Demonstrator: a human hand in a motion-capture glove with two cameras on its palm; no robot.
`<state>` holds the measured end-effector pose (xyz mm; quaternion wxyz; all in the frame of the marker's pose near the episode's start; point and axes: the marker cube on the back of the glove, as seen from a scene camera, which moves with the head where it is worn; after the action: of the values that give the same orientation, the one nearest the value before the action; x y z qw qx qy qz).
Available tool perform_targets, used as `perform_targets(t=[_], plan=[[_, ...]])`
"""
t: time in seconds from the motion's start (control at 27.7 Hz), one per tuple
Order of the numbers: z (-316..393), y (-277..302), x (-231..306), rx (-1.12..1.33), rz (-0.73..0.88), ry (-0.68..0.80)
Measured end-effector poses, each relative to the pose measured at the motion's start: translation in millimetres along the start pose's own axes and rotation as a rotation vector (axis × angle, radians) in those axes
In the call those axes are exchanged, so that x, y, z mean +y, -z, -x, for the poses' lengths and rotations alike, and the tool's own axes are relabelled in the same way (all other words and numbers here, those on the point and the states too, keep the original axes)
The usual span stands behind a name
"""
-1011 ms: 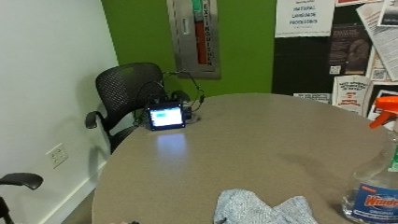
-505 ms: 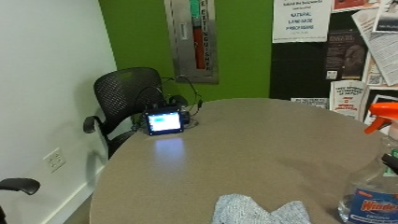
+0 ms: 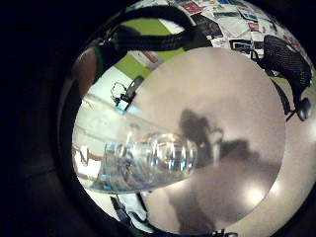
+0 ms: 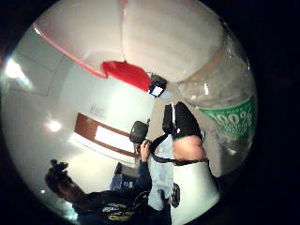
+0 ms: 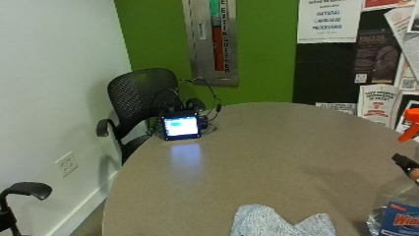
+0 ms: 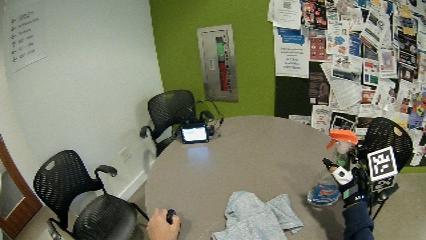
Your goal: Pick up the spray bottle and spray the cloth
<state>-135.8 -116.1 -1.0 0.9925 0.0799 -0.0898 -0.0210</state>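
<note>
The spray bottle (image 6: 331,167) is clear with a blue label and an orange trigger head (image 6: 343,136). It stands upright at the round table's (image 6: 253,150) right edge. My gloved right hand (image 6: 346,184) grips it from the right side, fingers curled round its neck. Whether its base touches the table I cannot tell. The outside view shows the bottle (image 5: 401,206) cut off at the edge. Both palm views are filled by it: the clear body (image 3: 133,160), and the white and red head (image 4: 131,51). A grey-blue cloth (image 6: 256,216) lies crumpled on the table left of the bottle, with the same cloth (image 5: 282,223) near the front edge.
A small lit screen (image 5: 181,126) with cables sits at the table's far left edge. Black mesh chairs (image 6: 172,110) (image 6: 385,145) stand around the table. A bare left hand (image 6: 163,227) rests at the near edge holding a small black thing.
The outside picture has shifted slightly, so its camera moved. The bottle stays upright at the right edge beside the cloth.
</note>
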Motion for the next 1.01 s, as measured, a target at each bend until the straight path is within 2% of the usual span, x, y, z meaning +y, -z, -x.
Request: perform_targets(t=[0.43, 1.01], plan=[[-25, -3, -2, 0.052, -0.269, -0.029], [-14, -3, -13, 0.097, -0.346, 0.074]])
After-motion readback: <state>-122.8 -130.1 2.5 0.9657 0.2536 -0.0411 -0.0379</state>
